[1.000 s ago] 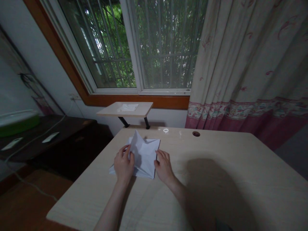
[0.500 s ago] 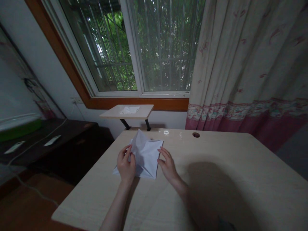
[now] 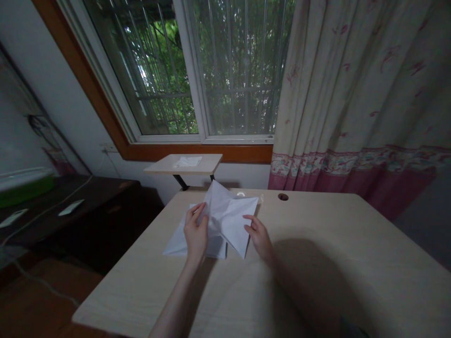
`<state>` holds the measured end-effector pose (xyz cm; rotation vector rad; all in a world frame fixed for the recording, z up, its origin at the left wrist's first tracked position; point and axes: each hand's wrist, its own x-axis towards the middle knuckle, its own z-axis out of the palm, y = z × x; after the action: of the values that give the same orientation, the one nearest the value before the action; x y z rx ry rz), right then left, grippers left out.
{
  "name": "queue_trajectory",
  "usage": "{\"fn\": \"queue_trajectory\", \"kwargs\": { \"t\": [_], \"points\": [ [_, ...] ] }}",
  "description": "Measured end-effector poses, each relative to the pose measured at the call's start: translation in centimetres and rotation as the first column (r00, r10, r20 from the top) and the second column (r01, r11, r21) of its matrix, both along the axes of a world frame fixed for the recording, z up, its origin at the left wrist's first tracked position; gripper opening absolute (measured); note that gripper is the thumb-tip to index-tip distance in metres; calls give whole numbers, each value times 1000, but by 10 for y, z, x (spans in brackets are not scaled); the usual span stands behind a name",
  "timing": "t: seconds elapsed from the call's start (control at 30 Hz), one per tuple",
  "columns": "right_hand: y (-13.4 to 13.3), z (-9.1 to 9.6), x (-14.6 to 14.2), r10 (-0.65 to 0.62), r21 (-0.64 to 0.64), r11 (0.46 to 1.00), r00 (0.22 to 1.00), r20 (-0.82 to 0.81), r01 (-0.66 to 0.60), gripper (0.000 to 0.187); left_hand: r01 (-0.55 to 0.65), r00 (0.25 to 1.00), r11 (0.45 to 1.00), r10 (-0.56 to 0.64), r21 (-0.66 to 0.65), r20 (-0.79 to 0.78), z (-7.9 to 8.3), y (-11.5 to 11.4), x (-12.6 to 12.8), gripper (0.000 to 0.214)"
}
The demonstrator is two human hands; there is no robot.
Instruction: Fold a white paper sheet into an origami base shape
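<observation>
A creased, folded sheet of white paper [image 3: 234, 218] is held between my two hands, its corners sticking out like points. My left hand [image 3: 196, 230] pinches its left side, fingers curled round the edge. At the right edge, my right hand [image 3: 259, 234] grips the paper between thumb and fingers. Under and to the left of it lies more white paper [image 3: 176, 244] on the pale wooden table [image 3: 317, 286]; the held piece partly covers it.
A small raised shelf [image 3: 162, 167] at the table's back carries another white paper [image 3: 189, 161]. A round hole [image 3: 283, 197] is in the tabletop near the rear edge. To the left stands a dark cabinet [image 3: 105, 192] with a green container [image 3: 26, 188]. A curtain [image 3: 327, 117] hangs at right.
Both hands have moved right with the folded paper, lifting it partly off the other white paper, which now shows more below and to the left.
</observation>
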<state>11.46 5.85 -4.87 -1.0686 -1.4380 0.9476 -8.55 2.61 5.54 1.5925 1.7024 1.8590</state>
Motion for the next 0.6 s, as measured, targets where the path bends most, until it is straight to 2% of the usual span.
{"fn": "queue_trajectory", "kwargs": {
  "t": [0.17,0.3,0.43,0.57,0.6],
  "points": [
    [-9,7,34,-74,-88,994,996,-44,70,35,86,996,992,-86,-97,8,1,5,18,34],
    [-17,15,70,-118,-130,985,992,-37,112,34,161,985,965,-170,-209,-25,-6,7,36,38],
    [-25,23,110,-154,-146,977,988,12,154,30,198,947,926,-265,-321,-181,-17,10,56,37],
    [-33,24,144,-166,-132,976,984,68,174,30,174,861,890,-346,-422,-374,-23,10,72,34],
    [-34,23,150,-136,-118,981,982,131,151,31,153,833,883,-357,-443,-423,-23,9,75,33]
  ]
}}
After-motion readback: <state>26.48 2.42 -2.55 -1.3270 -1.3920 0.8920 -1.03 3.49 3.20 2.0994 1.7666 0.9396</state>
